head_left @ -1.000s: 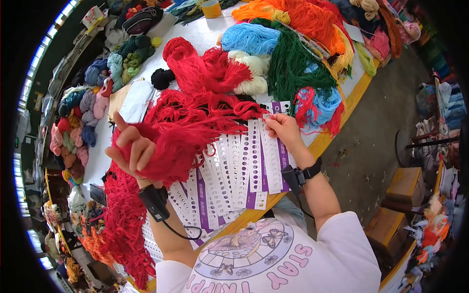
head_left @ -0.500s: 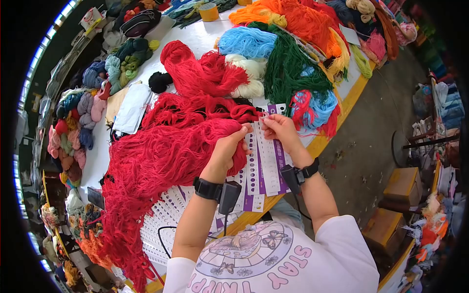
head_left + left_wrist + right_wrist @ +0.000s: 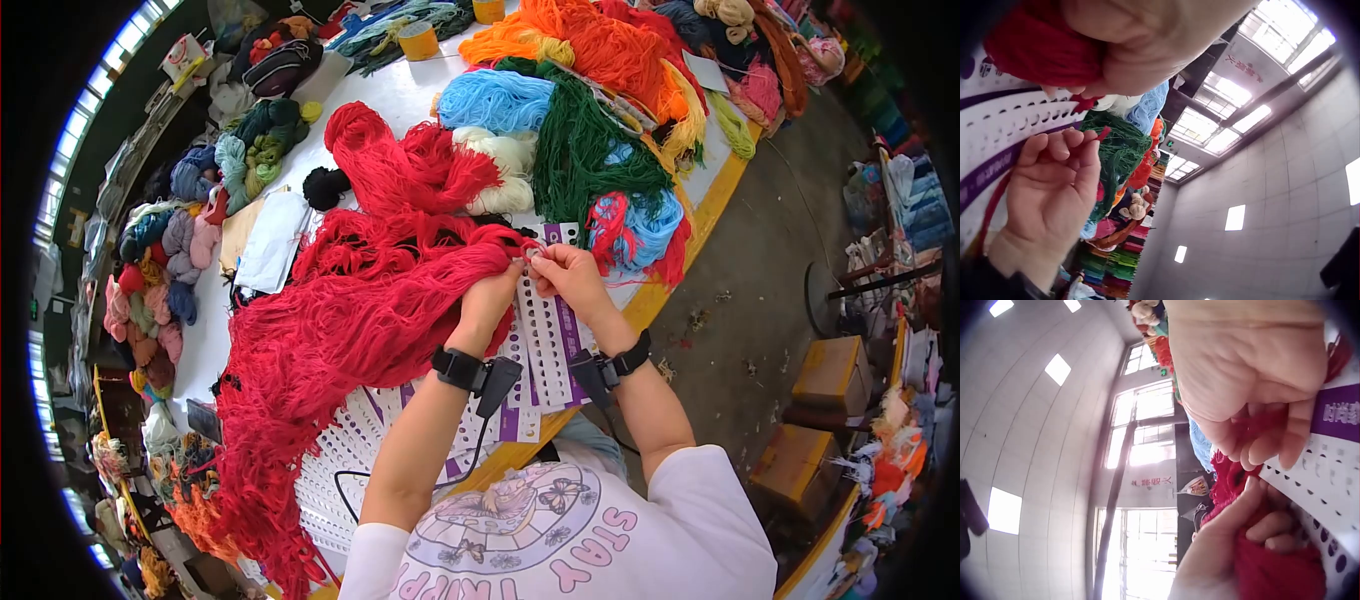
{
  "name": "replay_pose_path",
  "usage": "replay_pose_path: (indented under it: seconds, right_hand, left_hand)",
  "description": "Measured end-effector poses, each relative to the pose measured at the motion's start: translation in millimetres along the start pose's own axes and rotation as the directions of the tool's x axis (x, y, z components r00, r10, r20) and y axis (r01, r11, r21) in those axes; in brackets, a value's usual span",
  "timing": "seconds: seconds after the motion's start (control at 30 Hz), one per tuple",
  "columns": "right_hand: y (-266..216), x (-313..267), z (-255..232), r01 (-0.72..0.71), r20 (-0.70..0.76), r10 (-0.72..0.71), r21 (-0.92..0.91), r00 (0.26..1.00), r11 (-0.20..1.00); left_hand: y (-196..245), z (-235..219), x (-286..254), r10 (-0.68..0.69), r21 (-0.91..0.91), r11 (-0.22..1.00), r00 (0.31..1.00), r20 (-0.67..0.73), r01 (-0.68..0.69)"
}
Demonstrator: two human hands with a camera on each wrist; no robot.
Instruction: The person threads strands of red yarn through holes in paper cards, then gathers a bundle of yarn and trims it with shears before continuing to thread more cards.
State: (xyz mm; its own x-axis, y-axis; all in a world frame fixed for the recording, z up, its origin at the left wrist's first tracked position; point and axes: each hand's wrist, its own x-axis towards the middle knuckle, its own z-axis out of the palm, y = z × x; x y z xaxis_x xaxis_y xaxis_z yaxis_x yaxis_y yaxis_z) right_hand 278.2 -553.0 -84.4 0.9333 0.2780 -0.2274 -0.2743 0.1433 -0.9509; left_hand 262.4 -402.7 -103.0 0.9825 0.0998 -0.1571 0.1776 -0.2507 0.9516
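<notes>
A big bundle of red yarn (image 3: 370, 300) lies across a fan of white and purple punched cards (image 3: 548, 345) at the table's near edge. My left hand (image 3: 503, 272) grips the right end of this bundle over the cards; the left wrist view shows the red yarn (image 3: 1038, 44) curled in its palm. My right hand (image 3: 538, 262) is right beside it and pinches a thin red strand (image 3: 1102, 133) at the top of a punched card (image 3: 1338, 472). The two hands' fingertips almost touch.
Skeins of many colours crowd the white table (image 3: 400, 85): red (image 3: 405, 165), green (image 3: 590, 150), light blue (image 3: 490, 100), orange (image 3: 590, 45), cream (image 3: 505, 160). More punched cards (image 3: 340, 460) fan out to the lower left. A yellow table edge (image 3: 700, 230) borders the concrete floor at right.
My left hand has carried the red bundle rightward over the cards until it met the right hand at the card's top. The right hand has stayed nearly in place, pinching the strand.
</notes>
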Motion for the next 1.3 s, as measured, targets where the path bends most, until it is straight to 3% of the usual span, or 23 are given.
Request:
replay_pose_path:
  seconds: [0.1,0.2,0.23,0.33,0.37,0.47,0.57,0.67,0.77,0.8,0.83,0.87,0.93,1.0,1.03,1.07,1.1,1.13,1.17,1.2,1.23,1.27,1.3]
  right_hand:
    - [1,3,-3,0.06,-0.095,-0.09,-0.286,0.991,0.956]
    - [5,4,2,0.154,-0.135,-0.257,-0.515,0.957,0.843]
    - [6,5,6,0.192,-0.14,-0.331,-0.587,0.933,0.787]
    - [-4,-1,13,0.237,-0.107,-0.451,-0.732,0.886,0.639]
    - [1,2,12,0.282,-0.066,-0.509,-0.768,0.858,0.575]
    - [3,4,8,0.368,0.001,-0.555,-0.751,0.832,0.549]
    - [7,6,2,0.426,0.039,-0.56,-0.693,0.827,0.581]
    - [10,5,1,0.349,-0.009,-0.474,-0.665,0.881,0.661]
    - [18,10,1,0.319,-0.066,-0.461,-0.634,0.885,0.704]
    - [17,10,1,0.298,-0.067,-0.444,-0.651,0.893,0.698]
    - [15,9,2,0.301,-0.051,-0.46,-0.693,0.886,0.655]
    - [11,8,3,0.3,-0.034,-0.472,-0.731,0.881,0.612]
    - [5,8,5,0.26,-0.026,-0.428,-0.761,0.904,0.595]
    - [8,12,4,0.278,0.019,-0.441,-0.8,0.897,0.531]
    - [6,14,2,0.285,0.067,-0.418,-0.827,0.906,0.484]
    - [4,15,-1,0.198,0.033,-0.263,-0.748,0.964,0.633]
    - [-10,13,-2,0.087,0.024,-0.095,-0.653,0.995,0.752]
    - [-18,12,-3,-0.043,0.041,0.077,-0.548,0.996,0.836]
    - [-16,12,-5,-0.111,0.067,0.142,-0.348,0.988,0.931]
    - [-19,13,-8,-0.146,0.083,0.182,-0.32,0.98,0.936]
    - [-22,13,-8,-0.181,0.055,0.21,-0.331,0.976,0.926]
    - [-24,14,-7,-0.216,0.03,0.24,-0.34,0.97,0.915]
    - [-23,18,-9,-0.226,0.052,0.256,-0.325,0.965,0.918]
  left_hand:
    - [10,-8,-3,-0.177,0.042,0.984,0.984,0.036,0.175]
    - [19,-14,-6,-0.202,-0.358,0.897,0.962,0.186,0.258]
    - [21,-17,-3,-0.274,-0.417,0.835,0.929,0.249,0.358]
    - [13,-17,5,-0.344,-0.368,0.802,0.867,0.36,0.471]
    - [10,-15,5,-0.316,-0.356,0.829,0.886,0.338,0.432]
    - [12,-9,5,-0.382,-0.392,0.783,0.871,0.31,0.483]
    - [3,-4,7,-0.36,-0.418,0.789,0.889,0.281,0.451]
    - [-18,9,13,-0.139,-0.293,0.942,0.985,0.098,0.162]
    - [-36,6,20,0.109,-0.072,0.991,0.993,-0.045,-0.112]
    - [-2,-1,4,0.035,-0.148,0.988,0.997,-0.062,-0.043]
    - [9,-5,1,-0.166,-0.407,0.903,0.985,-0.039,0.136]
    - [17,-10,-1,-0.352,-0.626,0.721,0.935,0.039,0.298]
    - [28,-30,-1,-0.336,-0.769,0.51,0.912,0.236,0.387]
    - [20,-42,5,-0.153,-0.816,0.296,0.868,0.472,0.496]
    - [21,-40,6,-0.135,-0.801,0.304,0.856,0.499,0.515]
    - [21,-37,4,-0.119,-0.788,0.311,0.845,0.522,0.531]
    - [47,-32,-6,-0.202,-0.732,0.406,0.835,0.512,0.547]
    - [35,-25,-6,-0.13,-0.604,0.68,0.879,0.459,0.416]
    - [25,-14,-6,-0.13,-0.42,0.849,0.897,0.423,0.321]
    - [20,-5,-9,-0.124,-0.201,0.956,0.914,0.385,0.215]
    - [5,-2,-6,0.194,0.009,0.978,0.924,0.329,-0.208]
    - [-9,-2,0,0.492,0.348,0.759,0.835,0.246,-0.55]
    - [-3,-8,2,0.415,0.418,0.775,0.88,0.231,-0.475]
